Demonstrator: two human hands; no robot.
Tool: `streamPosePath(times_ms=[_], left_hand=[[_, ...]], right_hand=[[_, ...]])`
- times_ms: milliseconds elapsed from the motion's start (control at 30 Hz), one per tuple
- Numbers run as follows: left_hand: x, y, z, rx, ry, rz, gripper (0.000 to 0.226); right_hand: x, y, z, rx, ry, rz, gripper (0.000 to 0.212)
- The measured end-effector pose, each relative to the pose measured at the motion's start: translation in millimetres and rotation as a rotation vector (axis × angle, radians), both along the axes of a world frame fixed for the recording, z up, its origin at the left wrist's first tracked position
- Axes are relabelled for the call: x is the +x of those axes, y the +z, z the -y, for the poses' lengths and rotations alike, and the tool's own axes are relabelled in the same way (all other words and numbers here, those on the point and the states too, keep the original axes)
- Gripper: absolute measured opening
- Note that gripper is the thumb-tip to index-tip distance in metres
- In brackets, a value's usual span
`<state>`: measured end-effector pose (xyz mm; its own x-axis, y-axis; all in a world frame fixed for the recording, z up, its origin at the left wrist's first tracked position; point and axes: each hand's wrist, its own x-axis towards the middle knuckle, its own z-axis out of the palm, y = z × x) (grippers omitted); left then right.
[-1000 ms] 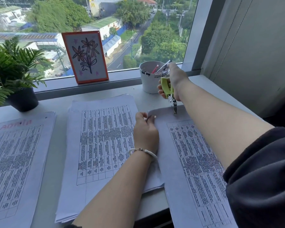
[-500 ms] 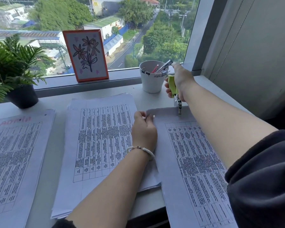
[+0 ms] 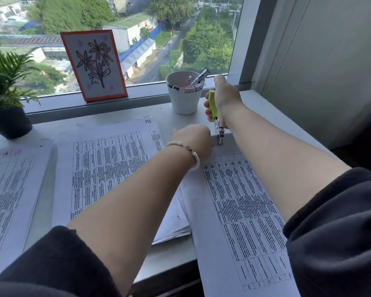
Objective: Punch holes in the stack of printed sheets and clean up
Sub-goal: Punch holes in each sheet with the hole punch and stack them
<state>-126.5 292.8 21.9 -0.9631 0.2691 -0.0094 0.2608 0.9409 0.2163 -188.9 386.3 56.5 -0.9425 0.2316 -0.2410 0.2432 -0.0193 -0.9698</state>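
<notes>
Colours and patterns at the window tabletop

White sheets (image 3: 240, 202) were covered with black printed grids; a lime-green punch handle (image 3: 213, 105), a white cup (image 3: 183, 97), an orange-bordered card (image 3: 94, 65) with pink flowers outlined in black, a green plant (image 3: 4, 76) in a black pot (image 3: 9, 122) and dark grey sleeves (image 3: 338, 228) were seen.

Bright daylight comes in through the window (image 3: 137, 39) ahead and falls evenly on the table (image 3: 176, 258), leaving only faint, soft shadows. The wide lens bends straight lines toward the edges. The left hand (image 3: 193, 139) is slightly motion-blurred; fine print is unreadable.
</notes>
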Motion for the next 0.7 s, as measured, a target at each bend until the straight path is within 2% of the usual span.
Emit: streamPosePath(times_ms=[167, 600, 700], left_hand=[[-1, -7, -2, 0.023, 0.001, 0.013, 0.029], [0, -18, 3, 0.137, -0.001, -0.001, 0.022], [-2, -22, 3, 0.166, -0.005, 0.039, 0.031]], right_hand=[[2, -3, 2, 0.01, 0.004, -0.011, 0.036], [0, -9, 7, 0.049, -0.048, -0.007, 0.029], [0, -9, 5, 0.036, -0.008, 0.042, 0.03]])
